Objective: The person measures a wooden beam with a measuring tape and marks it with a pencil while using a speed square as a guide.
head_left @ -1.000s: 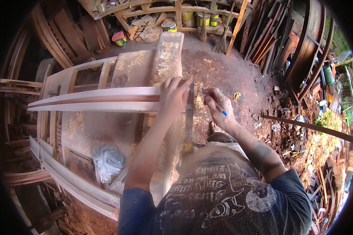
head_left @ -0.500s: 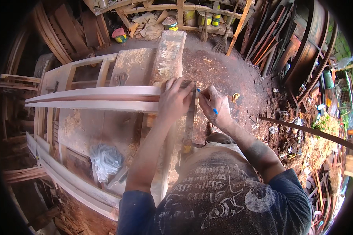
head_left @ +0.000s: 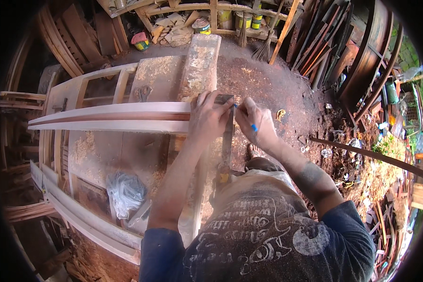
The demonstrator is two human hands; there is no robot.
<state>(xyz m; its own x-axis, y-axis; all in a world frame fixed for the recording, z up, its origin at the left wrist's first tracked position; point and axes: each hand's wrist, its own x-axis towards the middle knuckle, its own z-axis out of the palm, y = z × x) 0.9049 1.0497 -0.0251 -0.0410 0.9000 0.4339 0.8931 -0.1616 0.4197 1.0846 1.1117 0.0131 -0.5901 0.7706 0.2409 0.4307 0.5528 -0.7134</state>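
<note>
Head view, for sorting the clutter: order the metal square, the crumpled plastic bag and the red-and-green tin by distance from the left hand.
1. Metal square: under the left hand.
2. Crumpled plastic bag: lower left on the bench.
3. Red-and-green tin: far upper left, on the floor.

Your sawdust-strewn tabletop [head_left: 103,155] carries a long pale wooden moulding [head_left: 113,117], a crumpled plastic bag [head_left: 126,191], and a thick plank [head_left: 199,66].

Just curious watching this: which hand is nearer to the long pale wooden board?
Left. The left hand presses on the right end of the long pale wooden board; the right hand, holding a blue pen, sits just past that end.
</note>
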